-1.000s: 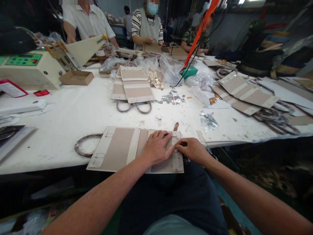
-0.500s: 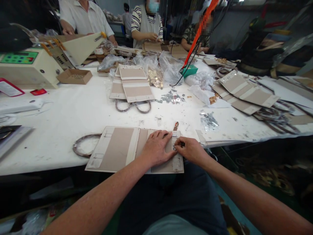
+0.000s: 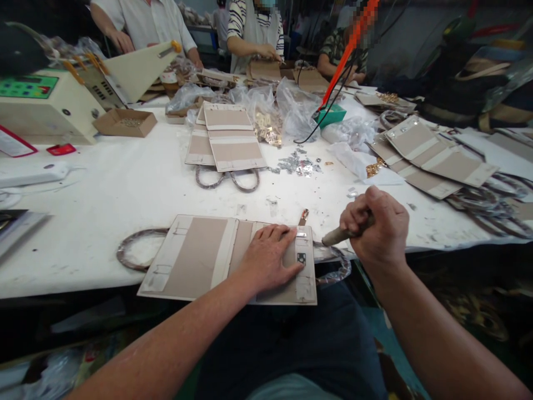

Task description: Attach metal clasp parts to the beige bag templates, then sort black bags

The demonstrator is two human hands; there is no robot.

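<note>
Head view: left hand (image 3: 270, 256) flat on an unfolded panel (image 3: 202, 250), right hand (image 3: 377, 228) clamped round a tool (image 3: 338, 235).
It lies at the near edge of the table (image 3: 104, 191); left thumb by a small metal plate (image 3: 301, 258), fingers spread; tool tip just beyond the panel's right side. Farther back: scattered metal pieces (image 3: 306, 168), stacked panels (image 3: 234, 150).

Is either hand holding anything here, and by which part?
The right hand has a tool in its fist, gripped behind the end that points toward the board. The left hand lies spread on the board, gripping nothing.
</note>
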